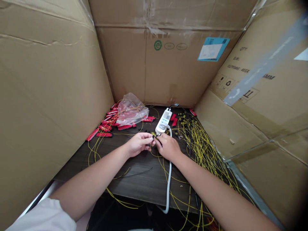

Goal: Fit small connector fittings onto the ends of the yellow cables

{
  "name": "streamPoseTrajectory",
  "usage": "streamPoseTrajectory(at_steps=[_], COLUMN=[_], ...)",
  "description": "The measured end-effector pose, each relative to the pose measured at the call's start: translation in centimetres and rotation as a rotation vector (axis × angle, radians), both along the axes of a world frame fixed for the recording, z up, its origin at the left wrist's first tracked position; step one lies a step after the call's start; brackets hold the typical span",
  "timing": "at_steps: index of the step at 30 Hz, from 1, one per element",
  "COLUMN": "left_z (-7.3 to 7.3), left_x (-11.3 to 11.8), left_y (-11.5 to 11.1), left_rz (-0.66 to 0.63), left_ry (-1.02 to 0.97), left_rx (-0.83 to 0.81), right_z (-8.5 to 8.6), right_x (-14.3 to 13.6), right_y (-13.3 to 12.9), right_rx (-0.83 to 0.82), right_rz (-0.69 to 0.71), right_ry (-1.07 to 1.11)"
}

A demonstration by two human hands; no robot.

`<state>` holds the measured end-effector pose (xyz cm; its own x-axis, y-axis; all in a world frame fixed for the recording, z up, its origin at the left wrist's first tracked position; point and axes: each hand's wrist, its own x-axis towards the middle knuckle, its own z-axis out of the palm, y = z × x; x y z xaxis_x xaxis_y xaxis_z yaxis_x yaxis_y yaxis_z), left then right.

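Over the dark tabletop [134,163] my two hands meet near the middle. My left hand [141,143] is closed in a pinch on a small black piece [153,136], with a thin yellow wire by its fingers. Curled beside it, almost touching, my right hand [168,146] has its fingertips together at the same spot; what they grip is mostly hidden. Just beyond the hands stands a white power strip [164,120]. Its pale cable [169,183] runs past my right hand to the table's front edge.
Cardboard walls [168,73] enclose the table on three sides. Red-wrapped pieces [106,128] and a clear plastic bag [132,109] lie at the back left. A tangle of yellow wires [204,147] spreads on the right, some hanging over the front edge.
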<state>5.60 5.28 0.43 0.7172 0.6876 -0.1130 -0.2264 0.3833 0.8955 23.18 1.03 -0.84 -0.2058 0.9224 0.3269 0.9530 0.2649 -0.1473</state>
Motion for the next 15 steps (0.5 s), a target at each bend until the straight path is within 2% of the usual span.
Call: streamPoseTrajectory(at_steps=[3, 5, 10, 15], left_z=[-0.04, -0.05, -0.05, -0.04], left_x=[0.01, 0.03, 0.16, 0.32], left_y=[-0.01, -0.02, -0.15, -0.28], left_rz=[0.011, 0.025, 0.050, 0.056], left_ry=[0.016, 0.028, 0.087, 0.123], left_rx=[0.003, 0.010, 0.054, 0.096], right_z=[-0.22, -0.35, 0.01, 0.40], right_x=[0.06, 0.16, 0.36, 0.30], right_y=[0.07, 0.10, -0.27, -0.76], right_rx=[0.018, 0.086, 0.328, 0.335], right_rz=[0.006, 0.041, 0.233, 0.364], right_ry=[0.043, 0.142, 0.487, 0.494])
